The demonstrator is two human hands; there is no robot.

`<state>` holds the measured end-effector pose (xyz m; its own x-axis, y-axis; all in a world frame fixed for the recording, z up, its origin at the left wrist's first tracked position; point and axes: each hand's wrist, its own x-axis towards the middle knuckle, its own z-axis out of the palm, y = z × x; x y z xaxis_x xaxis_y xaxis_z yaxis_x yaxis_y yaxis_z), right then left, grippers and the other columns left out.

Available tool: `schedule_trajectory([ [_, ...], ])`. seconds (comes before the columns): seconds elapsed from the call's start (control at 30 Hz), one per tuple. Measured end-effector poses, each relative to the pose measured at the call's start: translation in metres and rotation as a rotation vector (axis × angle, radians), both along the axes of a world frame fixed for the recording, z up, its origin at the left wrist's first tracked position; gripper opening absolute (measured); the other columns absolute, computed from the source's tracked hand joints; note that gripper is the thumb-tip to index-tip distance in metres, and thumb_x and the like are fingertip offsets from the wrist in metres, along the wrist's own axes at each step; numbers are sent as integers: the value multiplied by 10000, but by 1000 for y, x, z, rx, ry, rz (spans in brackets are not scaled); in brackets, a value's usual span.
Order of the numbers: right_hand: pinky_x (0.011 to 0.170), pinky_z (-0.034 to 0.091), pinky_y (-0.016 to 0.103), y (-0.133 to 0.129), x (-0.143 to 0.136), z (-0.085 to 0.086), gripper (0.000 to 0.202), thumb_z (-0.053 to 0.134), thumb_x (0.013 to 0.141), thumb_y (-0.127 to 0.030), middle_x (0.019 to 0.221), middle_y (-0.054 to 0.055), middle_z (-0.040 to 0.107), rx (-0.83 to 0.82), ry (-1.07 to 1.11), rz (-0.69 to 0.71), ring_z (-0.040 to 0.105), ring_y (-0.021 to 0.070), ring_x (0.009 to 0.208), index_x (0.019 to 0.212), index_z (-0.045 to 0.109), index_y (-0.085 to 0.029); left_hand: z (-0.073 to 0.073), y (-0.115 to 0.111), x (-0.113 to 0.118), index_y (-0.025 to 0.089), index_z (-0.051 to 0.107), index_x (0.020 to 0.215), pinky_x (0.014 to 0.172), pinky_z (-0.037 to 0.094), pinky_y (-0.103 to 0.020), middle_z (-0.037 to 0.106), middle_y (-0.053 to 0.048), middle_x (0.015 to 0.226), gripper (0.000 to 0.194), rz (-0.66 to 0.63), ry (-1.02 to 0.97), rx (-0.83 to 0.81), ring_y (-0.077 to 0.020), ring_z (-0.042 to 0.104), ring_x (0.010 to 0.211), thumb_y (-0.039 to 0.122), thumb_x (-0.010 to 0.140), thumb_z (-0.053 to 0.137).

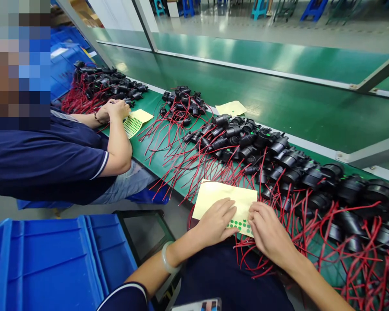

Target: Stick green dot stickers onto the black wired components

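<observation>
A pale yellow sheet [225, 194] with green round stickers along its lower edge lies at the table's front edge. My left hand [216, 219] rests on the sheet with its fingers stretched out, just left of and above the stickers. At the sheet's right edge my right hand [267, 226] has its fingers pressed together; whatever they pinch is too small to tell. Right behind both hands is a long heap of black cylindrical parts [291, 160] with red wires, some bearing green dots.
A co-worker [52, 151] sits at the left, hands near another sticker sheet [132, 125] and more black parts [110, 82]. Blue crates [52, 263] stand at the lower left. A metal frame rail [246, 71] runs behind the table. Another yellow sheet [230, 108] lies by the heap.
</observation>
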<state>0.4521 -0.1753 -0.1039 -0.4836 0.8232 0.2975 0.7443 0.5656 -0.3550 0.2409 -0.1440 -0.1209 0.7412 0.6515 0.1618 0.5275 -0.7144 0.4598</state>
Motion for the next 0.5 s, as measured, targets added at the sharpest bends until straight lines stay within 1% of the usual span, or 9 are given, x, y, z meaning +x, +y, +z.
schedule_trajectory([
  [0.07,889,484,403,0,3,3,103,413,936,-113,1024,127,511,-9,31,-38,504,255,1055,880,487,-158,0,0,0,64,520,1244,1067,430,-478,559,-213,1308,555,1,2,-13,-353,484,1275,449,856,616],
  [0.13,864,491,381,-1,5,4,96,421,953,-144,1010,112,523,-22,42,-62,524,237,1021,897,495,-166,0,0,0,74,514,1254,1061,433,-486,557,-216,1311,552,5,0,-21,-350,482,1280,441,856,619],
  [0.2,846,496,365,-4,4,2,97,430,967,-181,1019,103,542,-29,41,-82,542,226,998,973,525,-163,0,0,0,85,510,1262,1060,430,-496,556,-215,1314,543,11,-11,-19,-347,481,1284,437,861,612],
  [0.33,880,476,397,-15,3,-5,244,446,981,-286,1091,136,563,-15,38,-164,544,255,1035,1151,521,-127,4,-1,2,90,532,1241,1046,424,-525,563,-224,1297,503,36,-82,17,-355,488,1268,426,871,594],
  [0.37,889,466,407,-18,4,-6,273,452,980,-308,1097,146,567,-8,38,-196,542,265,1045,1162,515,-115,6,-3,3,93,551,1215,1021,444,-515,585,-221,1260,459,52,-121,18,-344,517,1230,400,877,588],
  [0.43,884,450,416,-24,4,-9,306,461,978,-342,1083,152,586,3,35,-265,542,280,1051,1167,510,-106,14,-12,3,107,612,1097,914,505,-455,649,-191,1099,299,123,-235,-18,-296,600,1071,318,891,564],
  [0.47,872,444,415,-26,4,-10,313,462,977,-357,1069,147,599,5,31,-297,546,284,1046,1164,511,-111,18,-19,4,117,639,1005,844,523,-412,667,-164,991,215,168,-297,-77,-263,624,966,278,894,550],
  [0.5,859,439,413,-28,3,-11,320,460,977,-375,1054,139,612,5,26,-323,552,286,1040,1162,512,-119,22,-27,4,127,651,908,776,526,-369,666,-134,885,166,210,-354,-179,-230,629,865,250,892,542],
])
